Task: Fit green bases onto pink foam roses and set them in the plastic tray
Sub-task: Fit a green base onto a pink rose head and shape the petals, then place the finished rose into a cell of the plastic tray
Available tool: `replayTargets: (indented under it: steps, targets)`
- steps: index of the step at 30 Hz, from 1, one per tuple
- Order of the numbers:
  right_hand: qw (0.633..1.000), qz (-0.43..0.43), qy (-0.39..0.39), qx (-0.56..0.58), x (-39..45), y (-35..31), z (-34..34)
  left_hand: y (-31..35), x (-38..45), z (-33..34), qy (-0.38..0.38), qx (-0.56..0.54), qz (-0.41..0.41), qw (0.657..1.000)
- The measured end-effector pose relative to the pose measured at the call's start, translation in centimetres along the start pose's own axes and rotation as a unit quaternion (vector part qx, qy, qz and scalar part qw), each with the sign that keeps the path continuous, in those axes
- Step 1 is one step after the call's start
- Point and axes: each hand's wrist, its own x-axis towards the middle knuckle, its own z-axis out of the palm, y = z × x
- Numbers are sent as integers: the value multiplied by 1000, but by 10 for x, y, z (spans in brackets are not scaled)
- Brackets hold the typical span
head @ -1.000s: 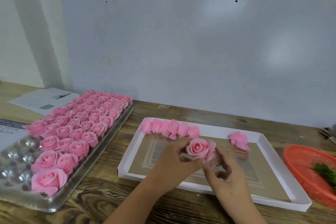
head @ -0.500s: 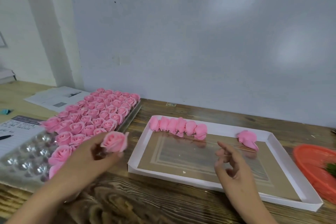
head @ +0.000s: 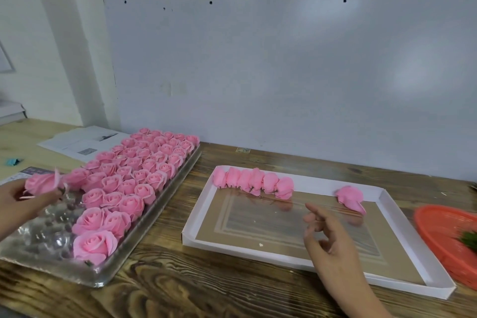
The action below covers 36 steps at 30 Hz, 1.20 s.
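Carried farther left since earlier: pink rose (head: 42,183) pinched in left hand (head: 18,201) over clear tray (head: 38,235); right hand (head: 327,240) loosely open, holding nothing.

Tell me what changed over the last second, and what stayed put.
The left hand carried the rose leftward, from over the white box to above the plastic tray, keeping its grip. The right hand let go of the rose and now hovers open over the box. The row of roses, the lone rose in the box and the red basket stayed put.
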Motion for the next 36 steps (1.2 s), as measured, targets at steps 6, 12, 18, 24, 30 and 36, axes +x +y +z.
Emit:
replayTargets:
  steps: [6, 12, 18, 24, 30, 36]
  targets:
    - [1000, -3, 0, -4, 1, -1, 0, -2, 3, 20, -2, 15, -29, 999]
    - [1000, 1, -4, -7, 1, 1, -1, 28, 7, 35, -15, 70, -7, 997]
    - [1000, 6, 1, -2, 2, 1, 0, 34, 12, 40, -22, 94, -12, 995]
    - [1000, -1, 3, -3, 2, 3, 1, 38, 18, 44, -27, 118, -13, 993]
    - [1000, -4, 6, 1, 2, 1, 1, 43, 22, 43, -34, 145, 11, 989]
    - [1000, -2, -1, 0, 2, -1, 1, 50, 18, 41, -4, 123, -7, 992]
